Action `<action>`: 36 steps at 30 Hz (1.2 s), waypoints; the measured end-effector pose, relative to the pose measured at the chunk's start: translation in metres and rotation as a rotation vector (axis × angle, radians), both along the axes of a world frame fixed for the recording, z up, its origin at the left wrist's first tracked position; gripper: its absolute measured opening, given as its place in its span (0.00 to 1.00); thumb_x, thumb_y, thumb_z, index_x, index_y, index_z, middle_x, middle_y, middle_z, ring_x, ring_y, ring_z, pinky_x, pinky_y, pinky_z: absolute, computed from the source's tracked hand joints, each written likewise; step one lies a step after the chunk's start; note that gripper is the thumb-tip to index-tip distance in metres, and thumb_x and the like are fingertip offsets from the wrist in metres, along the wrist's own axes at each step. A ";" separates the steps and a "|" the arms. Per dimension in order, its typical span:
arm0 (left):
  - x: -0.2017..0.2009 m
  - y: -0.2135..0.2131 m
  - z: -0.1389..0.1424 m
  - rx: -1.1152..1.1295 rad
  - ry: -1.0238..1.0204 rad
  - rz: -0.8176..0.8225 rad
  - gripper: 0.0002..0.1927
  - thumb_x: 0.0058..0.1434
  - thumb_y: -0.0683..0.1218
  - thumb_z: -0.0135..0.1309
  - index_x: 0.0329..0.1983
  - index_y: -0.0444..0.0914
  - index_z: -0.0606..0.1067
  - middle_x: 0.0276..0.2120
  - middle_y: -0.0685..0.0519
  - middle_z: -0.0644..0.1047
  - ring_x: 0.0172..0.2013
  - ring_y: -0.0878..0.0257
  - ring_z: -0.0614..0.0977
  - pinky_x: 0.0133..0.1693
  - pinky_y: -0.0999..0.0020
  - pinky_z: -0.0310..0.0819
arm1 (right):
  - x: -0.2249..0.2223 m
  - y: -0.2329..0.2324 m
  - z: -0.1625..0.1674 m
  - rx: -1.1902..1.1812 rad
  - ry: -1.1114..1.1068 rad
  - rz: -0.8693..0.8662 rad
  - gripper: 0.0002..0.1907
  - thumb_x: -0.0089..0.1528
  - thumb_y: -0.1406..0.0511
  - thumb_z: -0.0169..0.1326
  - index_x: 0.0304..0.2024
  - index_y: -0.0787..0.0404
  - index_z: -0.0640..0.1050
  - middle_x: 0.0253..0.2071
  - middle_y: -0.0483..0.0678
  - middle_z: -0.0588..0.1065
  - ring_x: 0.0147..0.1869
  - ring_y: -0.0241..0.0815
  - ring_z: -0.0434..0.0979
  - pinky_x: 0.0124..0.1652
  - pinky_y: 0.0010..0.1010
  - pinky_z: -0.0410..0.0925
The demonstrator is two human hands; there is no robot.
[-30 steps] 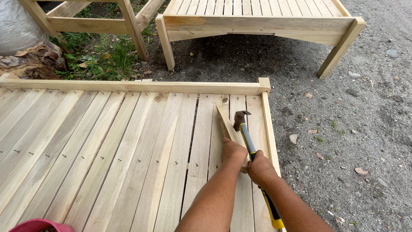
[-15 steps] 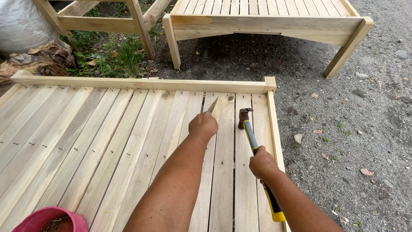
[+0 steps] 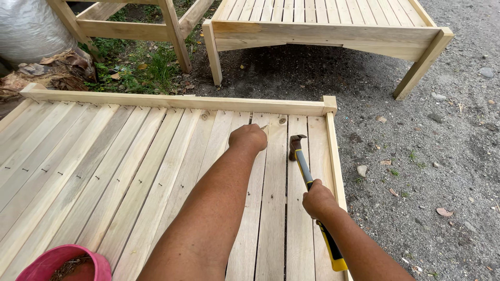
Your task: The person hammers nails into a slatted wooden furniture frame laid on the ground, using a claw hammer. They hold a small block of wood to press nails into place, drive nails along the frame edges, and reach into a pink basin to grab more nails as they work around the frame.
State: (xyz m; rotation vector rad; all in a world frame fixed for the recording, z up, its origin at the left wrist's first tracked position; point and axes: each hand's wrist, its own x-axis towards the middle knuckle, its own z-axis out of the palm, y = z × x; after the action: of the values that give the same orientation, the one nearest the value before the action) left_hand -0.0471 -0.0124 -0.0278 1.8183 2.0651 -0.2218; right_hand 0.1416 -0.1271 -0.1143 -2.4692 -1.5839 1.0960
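Observation:
My right hand (image 3: pixel 317 199) grips a claw hammer (image 3: pixel 302 166) with a blue, black and yellow handle. Its head rests on a slat near the right edge of the slatted wooden frame (image 3: pixel 172 101). My left hand (image 3: pixel 249 138) reaches forward over the slats, closed around a thin wooden sliver (image 3: pixel 264 127). Only the sliver's pale tip shows past the knuckles, close to the frame's far rail. The two hands are apart, the left one farther forward than the right.
A pink bucket (image 3: pixel 62 260) with dark bits sits at the bottom left. Beyond the frame stand a second slatted wooden frame (image 3: pixel 333 34) on legs and another wooden structure (image 3: pixel 130 28). Gravel ground (image 3: pixel 432 171) lies to the right, grass and a white sack (image 3: pixel 26 31) at the top left.
My left hand left the hammer handle, picked up the thin wood sliver and moved forward toward the far rail. The right hand stayed on the hammer, which shifted slightly.

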 end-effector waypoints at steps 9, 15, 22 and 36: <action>-0.003 0.017 0.027 -0.295 -0.146 -0.013 0.20 0.61 0.38 0.49 0.57 0.34 0.76 0.51 0.43 0.80 0.46 0.57 0.84 0.45 0.62 0.80 | -0.001 -0.003 0.000 -0.016 -0.008 -0.008 0.22 0.71 0.60 0.47 0.62 0.67 0.61 0.46 0.62 0.77 0.38 0.51 0.85 0.32 0.38 0.80; 0.001 0.017 0.053 0.024 -0.098 0.056 0.19 0.54 0.35 0.54 0.51 0.33 0.79 0.46 0.44 0.82 0.39 0.61 0.86 0.37 0.67 0.81 | -0.001 -0.004 0.005 -0.034 -0.010 -0.019 0.22 0.71 0.60 0.47 0.61 0.66 0.62 0.46 0.62 0.77 0.37 0.50 0.85 0.31 0.38 0.80; 0.009 0.024 0.067 0.211 -0.107 0.048 0.16 0.56 0.40 0.61 0.50 0.35 0.78 0.45 0.45 0.81 0.44 0.58 0.85 0.43 0.64 0.83 | 0.003 -0.004 0.003 -0.004 -0.003 0.003 0.21 0.71 0.59 0.48 0.58 0.67 0.63 0.46 0.62 0.76 0.34 0.50 0.83 0.29 0.39 0.79; 0.013 0.036 0.068 0.465 -0.231 0.104 0.17 0.57 0.40 0.62 0.50 0.37 0.77 0.51 0.42 0.78 0.50 0.51 0.82 0.45 0.60 0.83 | 0.004 -0.007 0.004 -0.022 -0.011 -0.001 0.21 0.71 0.59 0.48 0.59 0.66 0.63 0.44 0.60 0.76 0.33 0.49 0.83 0.28 0.38 0.79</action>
State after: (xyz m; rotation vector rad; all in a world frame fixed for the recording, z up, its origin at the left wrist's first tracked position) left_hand -0.0343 0.0233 0.0399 1.8652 2.1559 0.5135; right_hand 0.1455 -0.1342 -0.1104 -2.4944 -1.5816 1.1076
